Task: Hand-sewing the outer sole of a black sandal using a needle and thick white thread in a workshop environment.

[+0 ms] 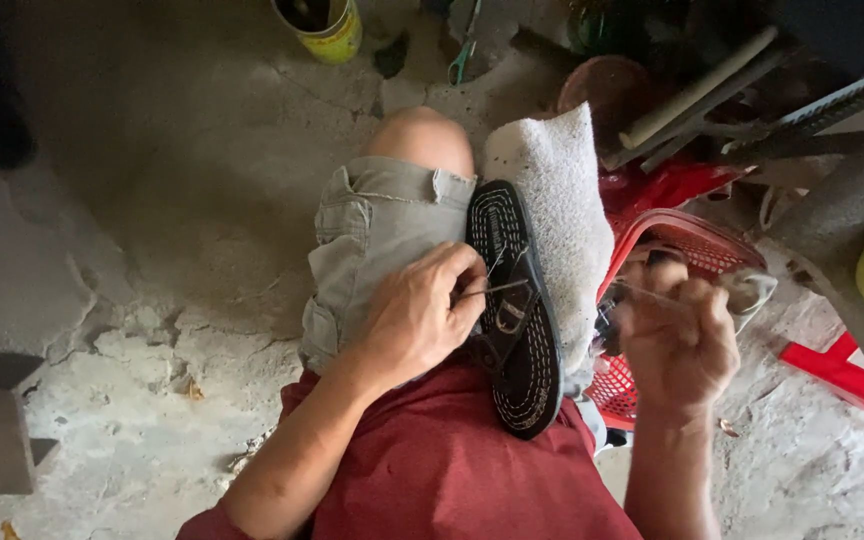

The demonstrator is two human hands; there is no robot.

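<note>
We press the sole [517, 310] on our lap with the left hand [417, 315], its grip closed on the sole's edge to steady it; the right hand [674, 340], beside it, is blurred, so we cannot tell its grip.

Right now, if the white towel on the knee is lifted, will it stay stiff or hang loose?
The white towel would probably hang loose: it drapes over the knee. It looks light and fluffy, so hardly slippery. The black sandal pinned by the left hand might hold it down.
</note>
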